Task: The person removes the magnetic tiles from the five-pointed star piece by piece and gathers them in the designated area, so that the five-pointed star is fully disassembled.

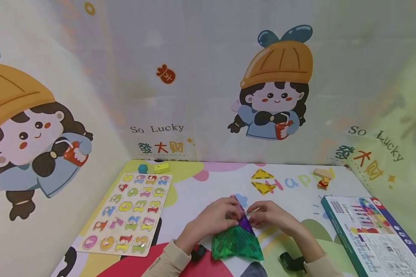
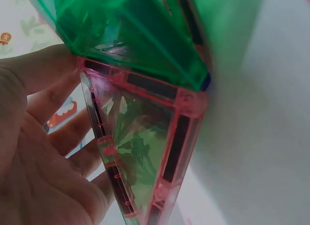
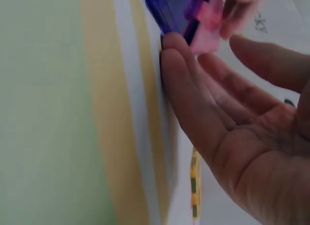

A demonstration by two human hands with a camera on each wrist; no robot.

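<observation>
A structure of see-through magnetic tiles stands on the table, with a green block of tiles (image 1: 237, 246) at the near end, a purple triangular tile (image 1: 247, 224) and a pink triangular tile (image 1: 236, 201). My left hand (image 1: 213, 216) holds the pink tile, its thumb by the join with the green part in the left wrist view; some fingertips are hidden behind the tile. On the other side, my right hand (image 1: 272, 217) has loosely bent fingers, and fingertips touch the purple tile (image 3: 169, 12) in the right wrist view. Two yellow triangular tiles (image 1: 262, 174) lie beyond the hands.
To the left lies a wooden number puzzle board (image 1: 126, 213), with a blue block (image 1: 143, 169) and a yellow block (image 1: 161, 167) behind it. A flat box (image 1: 374, 234) is at the right. A small bear figure (image 1: 323, 183) stands at the back right, beside a wooden piece (image 1: 321, 173).
</observation>
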